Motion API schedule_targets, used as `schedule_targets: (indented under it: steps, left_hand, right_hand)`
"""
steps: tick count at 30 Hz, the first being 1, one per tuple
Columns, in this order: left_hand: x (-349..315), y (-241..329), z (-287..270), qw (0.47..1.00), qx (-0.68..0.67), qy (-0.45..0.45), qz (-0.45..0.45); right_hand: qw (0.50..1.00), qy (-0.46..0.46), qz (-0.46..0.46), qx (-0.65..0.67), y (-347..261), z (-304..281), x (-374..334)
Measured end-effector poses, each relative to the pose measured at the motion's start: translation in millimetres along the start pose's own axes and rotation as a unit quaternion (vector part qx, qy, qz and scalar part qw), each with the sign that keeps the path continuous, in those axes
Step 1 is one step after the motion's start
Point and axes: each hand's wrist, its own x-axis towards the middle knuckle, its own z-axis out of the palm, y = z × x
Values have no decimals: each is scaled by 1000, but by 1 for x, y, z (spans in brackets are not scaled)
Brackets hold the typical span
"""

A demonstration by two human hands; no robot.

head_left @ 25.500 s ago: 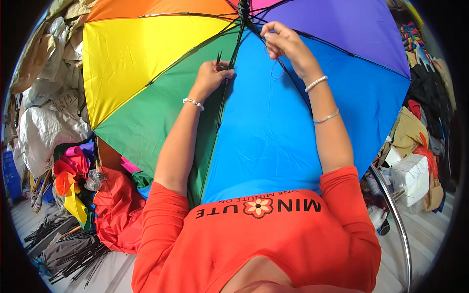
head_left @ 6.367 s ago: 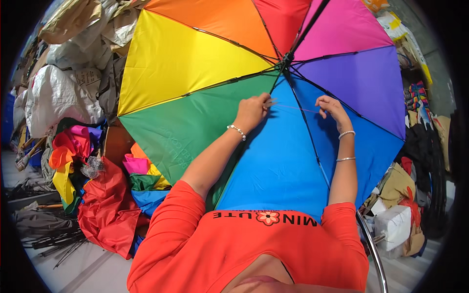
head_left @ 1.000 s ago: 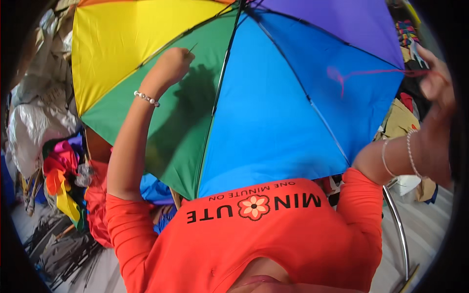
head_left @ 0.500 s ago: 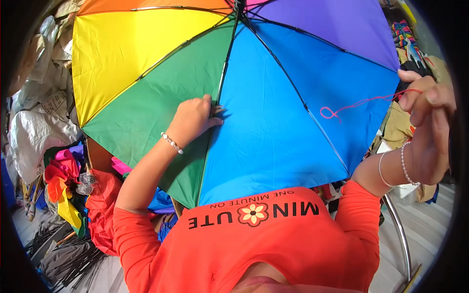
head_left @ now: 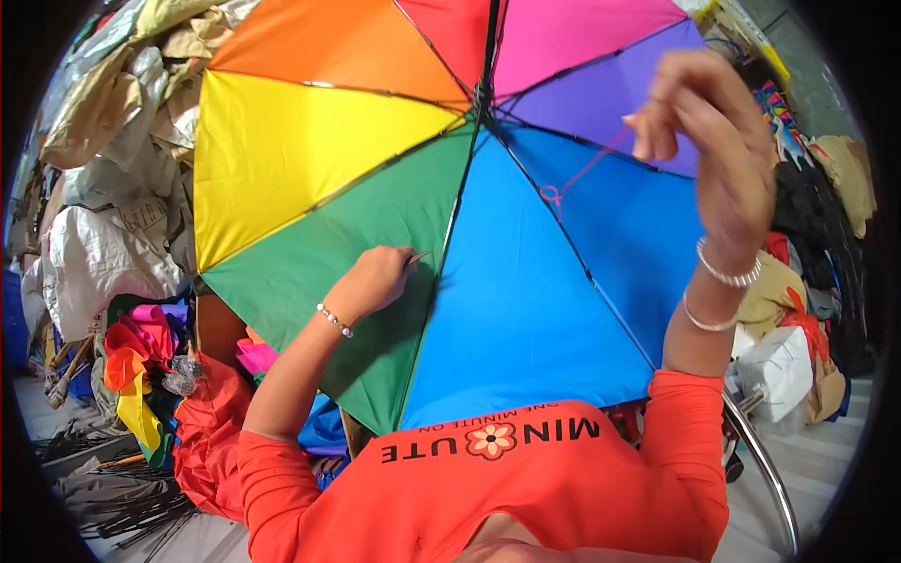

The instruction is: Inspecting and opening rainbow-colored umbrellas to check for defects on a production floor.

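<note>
A rainbow-coloured umbrella (head_left: pixel 526 310) lies opened in front of me, its inner side with black ribs and central shaft (head_left: pixel 491 47) facing me. Over the green panel is my left hand (head_left: pixel 374 280), closed on a small pointed metal tool (head_left: pixel 419 256). Only the tool's tips show, so its kind is unclear. My right hand (head_left: pixel 718 150), blurred, is raised over the purple and blue panels. Its fingers pinch a pink thread (head_left: pixel 591 172), which trails left to a small loop above the blue panel. Whether a needle is on the thread cannot be seen.
At left are heaped pale plastic bags (head_left: pixel 108 263), colourful folded fabric (head_left: pixel 141 375) and a red cloth bundle (head_left: pixel 216 441). Thin black rods (head_left: pixel 141 502) lie at lower left. To the right are dark cloth (head_left: pixel 826 225), a white bag (head_left: pixel 774 371) and a curved metal tube (head_left: pixel 765 469).
My right hand has swung up and left from the umbrella's right edge, carrying the thread along. The left hand now sits farther from the green-blue rib. The umbrella appears lower and farther right in view.
</note>
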Motion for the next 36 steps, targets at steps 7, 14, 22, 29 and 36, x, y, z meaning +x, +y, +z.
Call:
schedule_targets:
  steps: [7, 14, 22, 29, 36]
  left_hand:
    - [5, -56, -25, 985, 88, 144, -40]
    - [-17, -102, -43, 939, 173, 277, -108]
    - [35, -87, -120, 887, 281, 361, -68]
    - [53, -4, -93, 944, 227, 231, 63]
    - [39, 17, -1, 998, 39, 24, 44]
  right_hand:
    - [987, 40, 104, 115, 84, 29, 99]
    - [953, 34, 172, 248, 65, 55, 93]
    - [964, -19, -260, 58, 14, 8, 142]
    - [972, 182, -127, 80, 32, -35, 171]
    - [983, 90, 128, 99, 68, 11, 124]
